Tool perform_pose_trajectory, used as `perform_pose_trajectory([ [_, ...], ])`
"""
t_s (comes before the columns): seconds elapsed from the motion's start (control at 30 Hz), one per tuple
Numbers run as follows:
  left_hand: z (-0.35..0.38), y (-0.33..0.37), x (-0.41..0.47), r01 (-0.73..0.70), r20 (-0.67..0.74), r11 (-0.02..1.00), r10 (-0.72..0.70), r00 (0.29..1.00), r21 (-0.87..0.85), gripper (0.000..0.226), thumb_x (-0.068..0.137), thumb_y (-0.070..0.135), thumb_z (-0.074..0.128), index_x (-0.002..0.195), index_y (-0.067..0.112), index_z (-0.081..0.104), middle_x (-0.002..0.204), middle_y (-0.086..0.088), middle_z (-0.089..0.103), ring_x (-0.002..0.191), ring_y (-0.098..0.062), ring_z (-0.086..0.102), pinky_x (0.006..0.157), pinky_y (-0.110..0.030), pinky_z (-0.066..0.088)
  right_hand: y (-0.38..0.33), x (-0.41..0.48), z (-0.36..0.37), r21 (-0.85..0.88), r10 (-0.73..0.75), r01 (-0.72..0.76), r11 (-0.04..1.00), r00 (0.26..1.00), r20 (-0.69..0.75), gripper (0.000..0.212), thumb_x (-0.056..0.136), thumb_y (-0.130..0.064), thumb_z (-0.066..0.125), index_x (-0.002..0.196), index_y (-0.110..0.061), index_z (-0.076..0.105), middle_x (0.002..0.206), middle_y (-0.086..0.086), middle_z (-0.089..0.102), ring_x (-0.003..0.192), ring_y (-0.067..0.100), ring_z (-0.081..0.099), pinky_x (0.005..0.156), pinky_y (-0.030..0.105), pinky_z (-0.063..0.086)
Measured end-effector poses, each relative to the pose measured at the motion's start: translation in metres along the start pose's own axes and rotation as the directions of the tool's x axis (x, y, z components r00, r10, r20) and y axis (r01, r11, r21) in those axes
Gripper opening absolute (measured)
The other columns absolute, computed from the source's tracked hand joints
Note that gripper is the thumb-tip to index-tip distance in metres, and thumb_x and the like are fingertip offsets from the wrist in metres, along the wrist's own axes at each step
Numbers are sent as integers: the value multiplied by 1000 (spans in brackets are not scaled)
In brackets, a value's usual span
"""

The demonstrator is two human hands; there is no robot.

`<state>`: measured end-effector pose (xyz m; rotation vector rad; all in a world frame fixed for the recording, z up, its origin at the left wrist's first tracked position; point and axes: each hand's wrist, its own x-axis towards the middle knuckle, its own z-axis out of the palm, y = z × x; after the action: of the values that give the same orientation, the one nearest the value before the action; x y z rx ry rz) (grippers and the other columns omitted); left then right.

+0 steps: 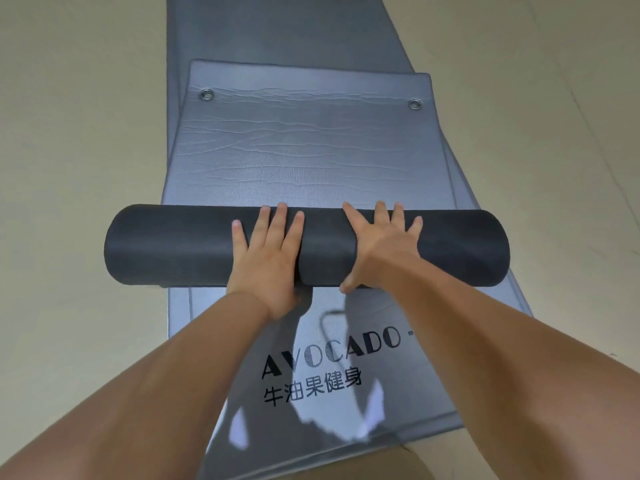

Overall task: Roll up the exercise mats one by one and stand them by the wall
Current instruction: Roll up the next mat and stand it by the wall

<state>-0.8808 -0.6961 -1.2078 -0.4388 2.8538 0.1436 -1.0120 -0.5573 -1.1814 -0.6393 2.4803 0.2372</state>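
Note:
A dark grey rolled part of an exercise mat lies crosswise in the middle of the view. Its unrolled end, silver-grey with two metal eyelets, stretches away from me. My left hand lies flat on top of the roll with straight fingers. My right hand presses on the roll beside it, fingers spread, thumb down at the near side. Under the roll lies another flat mat printed with "AVOCADO" and dark characters.
A further grey mat extends away at the top of the view beneath the others. Beige floor surrounds the mats on both sides. No wall is in sight.

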Motion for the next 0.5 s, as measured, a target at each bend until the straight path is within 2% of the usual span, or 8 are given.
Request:
perform_pose_trajectory([
  [0.13, -13, -5, 21, -1, 53, 999, 3, 999, -39, 116, 82, 55, 70, 161, 24, -9, 170, -3, -8, 156, -30, -13, 119, -65, -7, 1, -17, 28, -24, -117, 114, 993, 959, -259, 142, 70, -60, 90, 164, -38, -14, 174, 15, -6, 160, 40, -11, 126, 63, -3],
  [0.2, -19, -4, 27, -1, 91, 1000, 3, 996, -24, 114, 84, 51, 70, 161, 23, -8, 170, -4, -5, 156, -31, -11, 118, -66, -6, 1, -16, 36, -42, -134, 127, 991, 937, -321, 134, 75, -48, 90, 165, -39, -9, 175, 14, 3, 161, 37, -2, 127, 62, 0],
  [0.27, -22, 1, 28, 10, 78, 1000, -12, 997, 29, 107, 88, 43, 67, 161, 21, -7, 170, -7, -4, 156, -33, -12, 118, -68, -5, -1, -6, 31, -10, -99, 101, 995, 946, -308, 124, 79, -34, 86, 164, -42, -4, 173, 12, 11, 160, 36, 5, 127, 62, 2],
  [0.37, -18, 11, 18, 29, -24, 997, -27, 999, 78, 96, 91, 32, 58, 161, 18, -6, 170, -13, -3, 156, -36, -10, 119, -69, -2, -2, 10, 6, -10, -89, 89, 996, 983, -160, 123, 75, -29, 83, 164, -44, -1, 168, 8, 23, 158, 33, 14, 127, 62, 5],
  [0.5, -13, 14, 5, 45, -65, 995, -40, 997, 85, 102, 89, 35, 59, 160, 18, -12, 169, -14, -10, 155, -37, -9, 119, -68, 1, 3, 16, -11, 6, -125, 126, 992, 984, -124, 118, 67, -29, 84, 161, -43, 15, 142, 2, 51, 140, 28, 41, 123, 60, 19],
])
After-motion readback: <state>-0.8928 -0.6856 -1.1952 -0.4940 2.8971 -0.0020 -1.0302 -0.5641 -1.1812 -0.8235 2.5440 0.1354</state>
